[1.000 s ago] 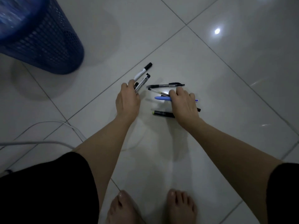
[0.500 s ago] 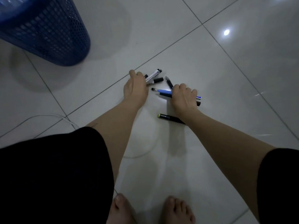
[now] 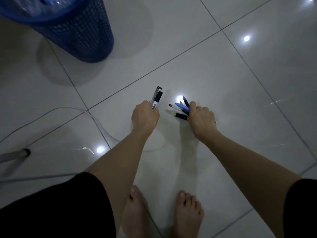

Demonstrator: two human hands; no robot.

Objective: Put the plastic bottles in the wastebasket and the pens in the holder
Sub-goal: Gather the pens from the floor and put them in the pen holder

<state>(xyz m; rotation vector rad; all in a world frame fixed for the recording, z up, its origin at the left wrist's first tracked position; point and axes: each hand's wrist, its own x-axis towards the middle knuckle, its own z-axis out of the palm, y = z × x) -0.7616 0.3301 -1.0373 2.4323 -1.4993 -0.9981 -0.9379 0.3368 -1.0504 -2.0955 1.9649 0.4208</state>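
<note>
My left hand (image 3: 145,116) is closed on two pens, a white marker with a black cap (image 3: 157,101) and a clear pen (image 3: 155,94) beside it, both pointing up and away. My right hand (image 3: 201,119) grips a bundle of several pens: a blue pen (image 3: 182,106), a dark pen (image 3: 186,101), a clear pen (image 3: 175,107) and a black pen with a yellow tip (image 3: 181,116). The blue mesh wastebasket (image 3: 82,35) stands at the upper left, with clear plastic bottles (image 3: 30,7) inside. No pen holder is in view.
White glossy floor tiles (image 3: 223,74) with light glare. A white cable (image 3: 96,121) curves across the floor on the left. A grey metal leg with a black foot (image 3: 22,152) is at the left edge. My bare feet (image 3: 187,213) are below.
Both hands have gathered the pens off the floor. My right hand now also holds the black yellow-tipped pen that lay on the tile. The view tilted, showing more of the wastebasket.
</note>
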